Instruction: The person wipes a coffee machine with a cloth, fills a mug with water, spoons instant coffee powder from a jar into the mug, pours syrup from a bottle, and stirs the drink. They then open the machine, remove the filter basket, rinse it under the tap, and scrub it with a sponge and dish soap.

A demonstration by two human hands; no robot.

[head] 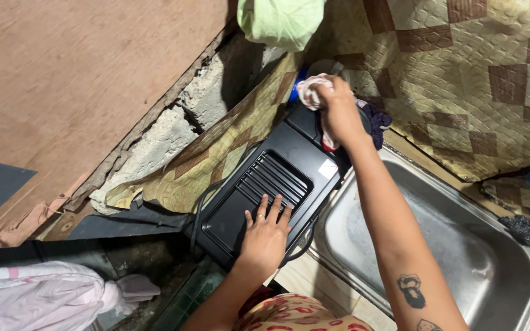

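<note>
Patterned red-and-cream clothing at the bottom edge is sitting closest to the lens, with both forearms reaching up from it.

Steel sink (437,245) is taking up the right half of the counter, basin dry-looking, nothing visible in it. Quilted brown-and-cream cover (461,73) is hanging behind it along the back edge and running down the left side under the appliance. Plywood sheet (62,73) and rough concrete are filling the upper left.

Black flat appliance (265,184), a slab-like tabletop unit with a ribbed vent panel, is lying diagonally across the sink's left rim and the counter's left edge, partly overhanging. Judging by the moulded casing: rigid, moderately heavy, smooth glossy top so likely slippery when damp. Vent ribs and the thin panel are the weak spots; the side edges and underside corners look like the sound places to grip, not the cord (207,202) that is looping off its left side.

Left hand (265,236) is pressing flat on the near end, fingers spread wide over the vent ribs, holding nothing, just pinning the unit down.

Right hand (338,113) is closing round a bunched white-and-red cloth (311,92) and bearing on the far end of the appliance. Cloth is soft, light, crumpling easily. A dark blue rag (376,122) is lying just beside that hand at the far corner.

Pale green bag (280,21) is hanging above; pink-white bundle (44,294) is sitting lower left.
</note>
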